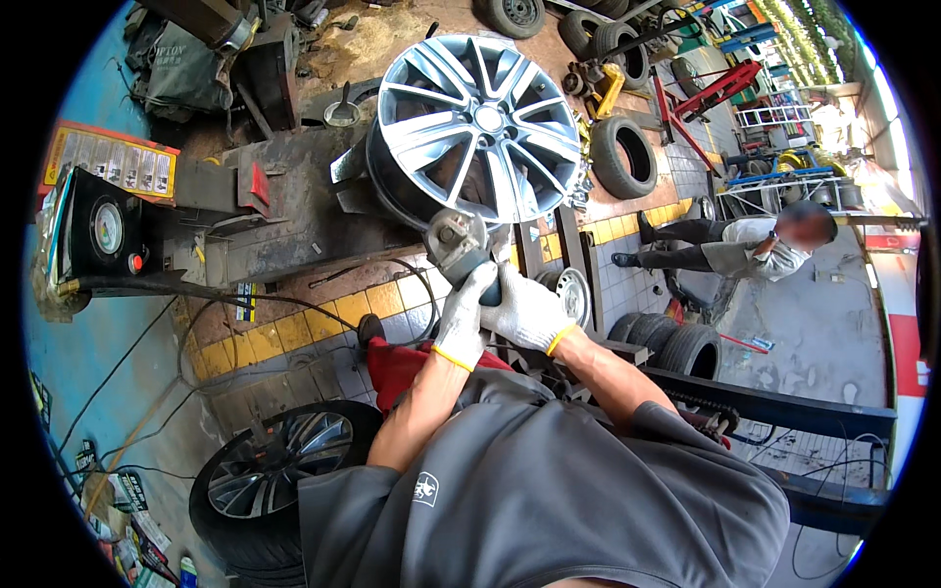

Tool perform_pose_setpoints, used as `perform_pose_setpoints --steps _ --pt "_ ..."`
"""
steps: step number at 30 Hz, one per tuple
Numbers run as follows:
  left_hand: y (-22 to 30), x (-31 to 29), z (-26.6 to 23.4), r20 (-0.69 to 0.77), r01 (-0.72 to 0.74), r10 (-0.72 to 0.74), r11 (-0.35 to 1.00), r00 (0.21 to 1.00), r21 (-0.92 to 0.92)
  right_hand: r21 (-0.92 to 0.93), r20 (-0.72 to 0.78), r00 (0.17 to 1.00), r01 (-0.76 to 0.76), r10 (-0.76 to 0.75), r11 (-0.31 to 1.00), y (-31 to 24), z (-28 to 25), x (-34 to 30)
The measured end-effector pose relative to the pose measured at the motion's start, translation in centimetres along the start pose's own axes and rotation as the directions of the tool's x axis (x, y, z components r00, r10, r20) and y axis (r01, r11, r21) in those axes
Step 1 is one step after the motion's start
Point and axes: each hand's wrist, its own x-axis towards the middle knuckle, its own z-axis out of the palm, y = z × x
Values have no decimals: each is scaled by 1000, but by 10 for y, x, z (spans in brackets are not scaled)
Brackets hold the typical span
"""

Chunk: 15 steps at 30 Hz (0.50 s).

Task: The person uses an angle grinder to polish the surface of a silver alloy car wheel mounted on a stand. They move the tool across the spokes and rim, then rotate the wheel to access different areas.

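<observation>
Both my hands wear white gloves with yellow cuffs and meet in front of my body. My left hand is closed around the dark lower part of a hand tool with a rounded grey metal head; its exact kind does not show. From the other side my right hand grips the same tool, its fingers partly hidden. The tool's head is at the near rim of a silver and dark alloy wheel, which has no tyre and rests on a tyre-changing machine. Whether the head touches the rim I cannot tell.
A tyre on a dark-spoked wheel lies at lower left. A pressure gauge box stands at far left, with hoses across the floor. Loose tyres and a red jack are beyond. Another person stands at right.
</observation>
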Motion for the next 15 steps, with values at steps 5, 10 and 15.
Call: perform_pose_setpoints --steps 5,10,15 --pt "-3 -15 0 -44 53 -48 991 998 122 85 -3 999 -35 35 996 15 18 -13" --pt "8 -32 18 35 26 -34 976 999 214 211 -24 999 37 -32 977 14 -7 -19" --pt "29 -29 2 140 -165 128 941 982 294 480 -46 976 207 -211 853 -2 -20 -12"
